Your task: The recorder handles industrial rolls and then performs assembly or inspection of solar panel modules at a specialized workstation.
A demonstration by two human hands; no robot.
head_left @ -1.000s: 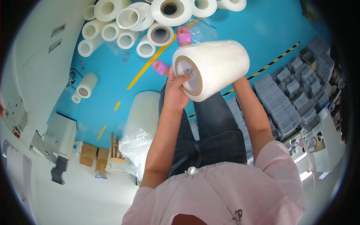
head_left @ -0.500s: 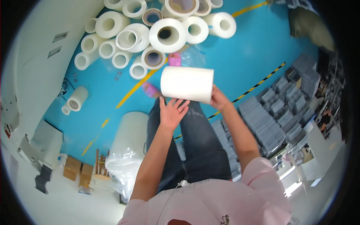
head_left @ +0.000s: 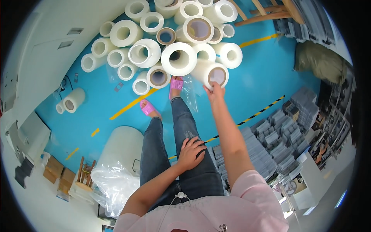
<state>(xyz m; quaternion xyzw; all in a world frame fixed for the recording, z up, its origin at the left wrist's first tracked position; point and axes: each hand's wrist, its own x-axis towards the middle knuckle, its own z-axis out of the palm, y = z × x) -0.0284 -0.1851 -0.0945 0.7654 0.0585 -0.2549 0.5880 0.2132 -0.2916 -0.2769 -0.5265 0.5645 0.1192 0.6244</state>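
My right hand (head_left: 215, 92) reaches forward and grips the near rim of a white film roll (head_left: 201, 70), its fingers at the brown core and its thumb outside. That roll has its open core end turned up toward me, at the right front of a group of similar rolls. Whether its far end rests on the floor is hidden. A larger white roll (head_left: 165, 59) stands just left of it. My left hand (head_left: 191, 154) lies on my right thigh with its fingers spread, holding nothing.
Several white rolls (head_left: 124, 34) crowd the blue floor ahead. Clear plastic film (head_left: 189, 94) lies beside my right foot. A big wrapped roll (head_left: 120, 149) stands at my left, near a wooden stool (head_left: 84, 178). Grey stacks (head_left: 266, 145) line the right side. A wooden stool (head_left: 266, 15) is far right.
The roll held across my knees has moved forward to the group and turned core end up. My left hand has dropped from beside it onto my thigh. The view has shifted.
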